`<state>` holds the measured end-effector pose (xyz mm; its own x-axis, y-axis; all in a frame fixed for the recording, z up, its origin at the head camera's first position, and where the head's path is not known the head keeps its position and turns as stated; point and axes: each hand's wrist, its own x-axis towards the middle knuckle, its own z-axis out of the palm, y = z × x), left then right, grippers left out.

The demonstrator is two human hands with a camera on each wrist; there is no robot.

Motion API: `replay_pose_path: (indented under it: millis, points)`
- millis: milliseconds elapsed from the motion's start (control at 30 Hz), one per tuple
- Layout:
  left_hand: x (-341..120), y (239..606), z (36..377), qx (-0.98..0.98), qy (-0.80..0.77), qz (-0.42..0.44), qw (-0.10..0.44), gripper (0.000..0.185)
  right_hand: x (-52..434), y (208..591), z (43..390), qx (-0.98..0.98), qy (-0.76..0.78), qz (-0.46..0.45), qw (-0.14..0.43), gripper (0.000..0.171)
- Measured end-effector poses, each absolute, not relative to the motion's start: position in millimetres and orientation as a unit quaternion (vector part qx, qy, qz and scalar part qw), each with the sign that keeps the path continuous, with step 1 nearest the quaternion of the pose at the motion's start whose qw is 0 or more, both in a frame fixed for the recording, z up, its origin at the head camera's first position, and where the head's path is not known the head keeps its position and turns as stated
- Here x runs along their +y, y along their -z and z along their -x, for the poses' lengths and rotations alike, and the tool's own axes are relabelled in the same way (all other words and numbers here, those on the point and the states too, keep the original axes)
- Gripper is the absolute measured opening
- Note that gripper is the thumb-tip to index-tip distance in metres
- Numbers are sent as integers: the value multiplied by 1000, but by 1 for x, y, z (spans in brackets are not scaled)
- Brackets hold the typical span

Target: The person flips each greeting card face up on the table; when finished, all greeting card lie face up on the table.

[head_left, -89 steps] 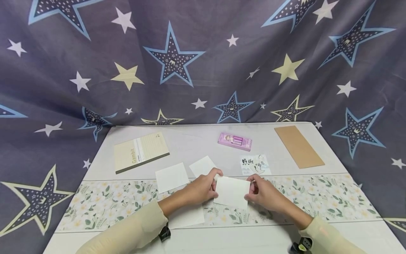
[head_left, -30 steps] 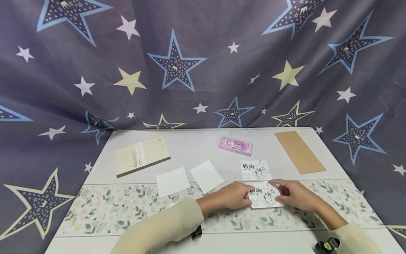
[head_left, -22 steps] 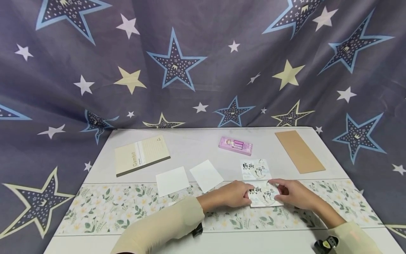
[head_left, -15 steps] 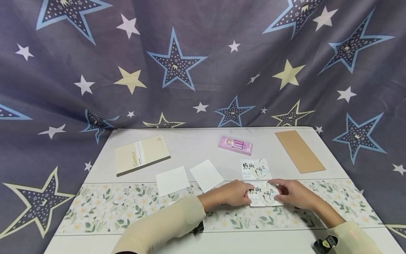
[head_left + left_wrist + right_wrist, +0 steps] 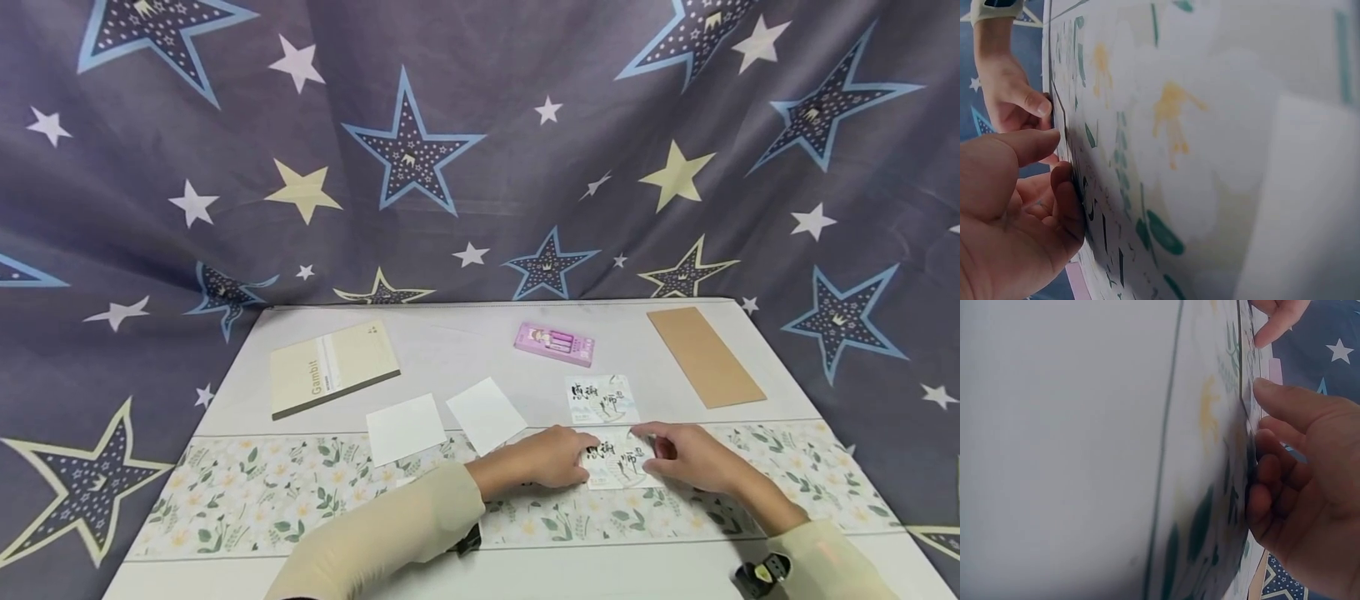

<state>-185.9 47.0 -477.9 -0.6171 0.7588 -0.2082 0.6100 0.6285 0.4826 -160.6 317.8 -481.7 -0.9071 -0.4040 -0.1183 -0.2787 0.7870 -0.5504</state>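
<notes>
A small printed card (image 5: 617, 473) with black brush characters lies on the floral strip of the table, face up. My left hand (image 5: 553, 457) holds its left edge, thumb and fingertips right at the side. At its right edge is my right hand (image 5: 693, 458), with index finger at the upper corner and thumb lower on the side. A matching card (image 5: 600, 400) lies directly behind it. In the left wrist view, curled fingers of the left hand (image 5: 1029, 200) meet the card's edge. The right wrist view shows the right hand (image 5: 1310, 469) with thumb and bent fingers along the card.
Two blank white cards (image 5: 407, 429) (image 5: 487, 415) lie left of the hands; another is mostly hidden under the left sleeve. Further back are a Gambit notebook (image 5: 335, 369), a purple box (image 5: 555, 344) and a brown cardboard piece (image 5: 705, 357). A star-patterned curtain (image 5: 480, 150) hangs behind the table (image 5: 465, 329).
Three seconds ago both hands held a blank-sided card up, further left. It now lies printed side up below the matching card. Over the last second the hands have barely moved.
</notes>
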Motion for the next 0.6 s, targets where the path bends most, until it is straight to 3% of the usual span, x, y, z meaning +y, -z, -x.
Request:
replay_pose_path:
  millis: [367,600]
  points:
    - [22,471,190,892,-177,-382,162,52,304,471,170,925,292,228,82,52]
    - [-12,457,201,917,-203,-309,148,52,280,461,187,915,292,266,76,51]
